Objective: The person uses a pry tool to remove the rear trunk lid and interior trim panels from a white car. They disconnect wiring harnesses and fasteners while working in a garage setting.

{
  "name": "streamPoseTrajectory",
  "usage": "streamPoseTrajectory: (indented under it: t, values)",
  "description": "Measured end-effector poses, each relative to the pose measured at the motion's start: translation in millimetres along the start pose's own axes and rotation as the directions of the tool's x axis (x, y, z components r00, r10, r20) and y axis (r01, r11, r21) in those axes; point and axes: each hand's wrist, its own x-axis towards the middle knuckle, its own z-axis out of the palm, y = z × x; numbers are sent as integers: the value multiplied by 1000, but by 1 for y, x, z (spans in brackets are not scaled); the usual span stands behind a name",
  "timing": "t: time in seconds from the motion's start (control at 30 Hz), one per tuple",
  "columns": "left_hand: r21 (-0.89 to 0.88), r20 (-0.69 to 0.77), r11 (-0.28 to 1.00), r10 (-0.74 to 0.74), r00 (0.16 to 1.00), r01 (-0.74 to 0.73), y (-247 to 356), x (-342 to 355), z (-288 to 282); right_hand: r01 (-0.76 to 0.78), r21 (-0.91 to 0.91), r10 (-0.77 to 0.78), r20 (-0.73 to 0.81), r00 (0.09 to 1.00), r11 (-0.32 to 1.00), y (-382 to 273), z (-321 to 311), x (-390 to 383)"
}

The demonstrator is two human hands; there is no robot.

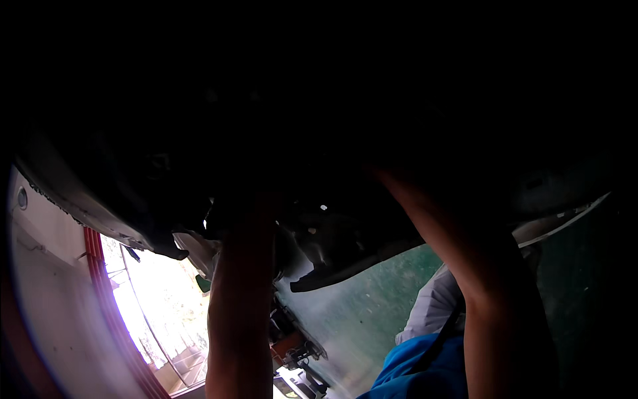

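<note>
Both my arms reach up into the deep shadow of a large dark body that looks like the underside of a vehicle. My left forearm (pixel 242 312) rises just left of the middle, and its hand is lost in the dark. From the lower right my bent right forearm (pixel 445 233) slants up and leftward, fading out near the wrist. Neither hand's fingers show, so what they hold or touch is hidden. Between the forearms hangs a dark, curved panel (pixel 332 272) with an uneven lower edge. A pale curved body edge (pixel 86 209) runs along the left.
Green floor (pixel 372 292) shows below the panel. Bright daylight comes through an opening (pixel 166 286) with a red frame (pixel 106 279) beside a pale wall (pixel 53 299). Dark equipment (pixel 296 339) stands beyond my left arm. My blue top (pixel 419 366) and a grey trouser leg (pixel 428 306) appear at lower right.
</note>
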Motion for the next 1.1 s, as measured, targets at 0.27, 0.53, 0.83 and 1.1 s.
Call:
streamPoseTrajectory:
  t: [0.27,0.53,0.83,1.1]
  values:
    - [-27,-4,999,22,1000,-23,1,13,7,141,-277,-69,255,964,951,-2,-28,-2]
    - [-3,4,1000,7,1000,-7,2,11,-3,238,-236,-194,194,962,942,-12,-44,-29]
    - [-3,4,1000,21,1000,-21,3,15,-2,232,-356,-107,337,935,905,-10,-31,-42]
    - [3,34,999,40,999,-40,9,25,-5,277,-454,-223,170,960,847,42,18,-35]
